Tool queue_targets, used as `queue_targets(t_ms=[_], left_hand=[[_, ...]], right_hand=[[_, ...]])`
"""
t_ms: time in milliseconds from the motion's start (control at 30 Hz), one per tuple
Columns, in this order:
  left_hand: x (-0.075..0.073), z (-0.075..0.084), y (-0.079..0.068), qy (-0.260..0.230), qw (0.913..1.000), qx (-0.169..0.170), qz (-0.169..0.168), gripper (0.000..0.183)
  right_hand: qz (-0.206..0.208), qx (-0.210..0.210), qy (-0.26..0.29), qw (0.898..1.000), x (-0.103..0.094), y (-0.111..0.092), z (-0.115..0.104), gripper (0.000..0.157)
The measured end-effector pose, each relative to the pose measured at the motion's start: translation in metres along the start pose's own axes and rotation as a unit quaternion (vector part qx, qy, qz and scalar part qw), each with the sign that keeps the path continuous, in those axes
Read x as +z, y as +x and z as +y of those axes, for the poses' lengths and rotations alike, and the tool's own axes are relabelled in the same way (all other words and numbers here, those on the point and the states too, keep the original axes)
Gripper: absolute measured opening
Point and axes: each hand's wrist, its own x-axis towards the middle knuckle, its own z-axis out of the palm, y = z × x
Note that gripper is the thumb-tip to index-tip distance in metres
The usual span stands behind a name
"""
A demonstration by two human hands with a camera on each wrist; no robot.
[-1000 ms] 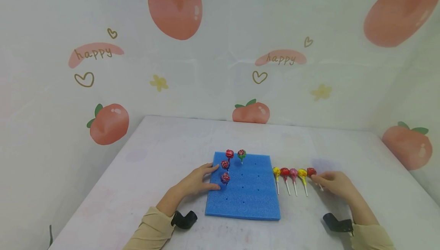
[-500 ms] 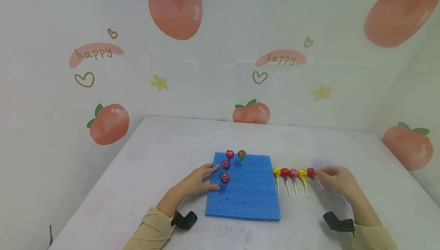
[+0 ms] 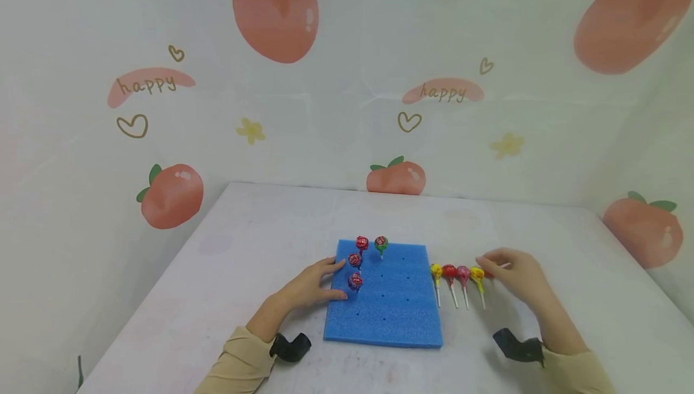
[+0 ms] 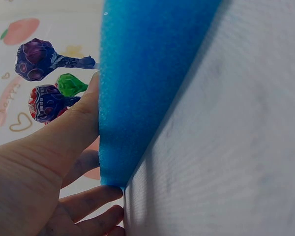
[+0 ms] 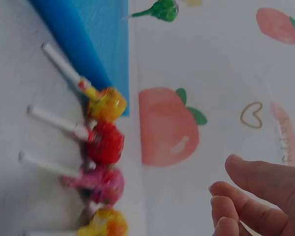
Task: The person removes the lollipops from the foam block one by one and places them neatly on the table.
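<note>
My left hand point(image 3: 309, 284) rests on the left edge of a blue foam board point(image 3: 396, 322), thumb on its top face and fingers along its side in the left wrist view. Two dark-wrapped lollipops, a red lollipop point(image 3: 362, 242) and a green lollipop point(image 3: 382, 242) stand upright in the board's holes. My right hand point(image 3: 515, 270) is raised at the right end of a row of lollipops. Its loosely bent fingers and thumb point(image 5: 255, 179) are apart, with nothing visible between them. The hand mostly hides a red lollipop point(image 3: 489, 275).
Beside the board lie a yellow lollipop point(image 3: 437, 270), a red one point(image 5: 105, 143), a pink one point(image 3: 463, 273) and another yellow one point(image 3: 477, 274), sticks toward me. Small holes dot the board. A fruit-patterned wall point(image 3: 325, 111) stands behind the white table point(image 3: 271, 213).
My right hand, whose fingertips were on the red lollipop at the row's end, has lifted and shifted slightly left and away from me, covering most of that lollipop. My left hand has stayed still.
</note>
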Motion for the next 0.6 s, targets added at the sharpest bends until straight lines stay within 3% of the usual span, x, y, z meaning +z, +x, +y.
queue_targets(t_ms=[333, 600], left_hand=[[0.000, 0.000, 0.000, -0.004, 1.0000, -0.002, -0.001, 0.073], [0.000, 0.000, 0.000, -0.001, 1.0000, 0.000, 0.001, 0.073]], right_hand=[[-0.028, -0.050, 0.032, 0.998, 0.017, 0.009, -0.034, 0.032], [-0.055, -0.109, 0.093, 0.988, 0.038, 0.016, -0.059, 0.025]])
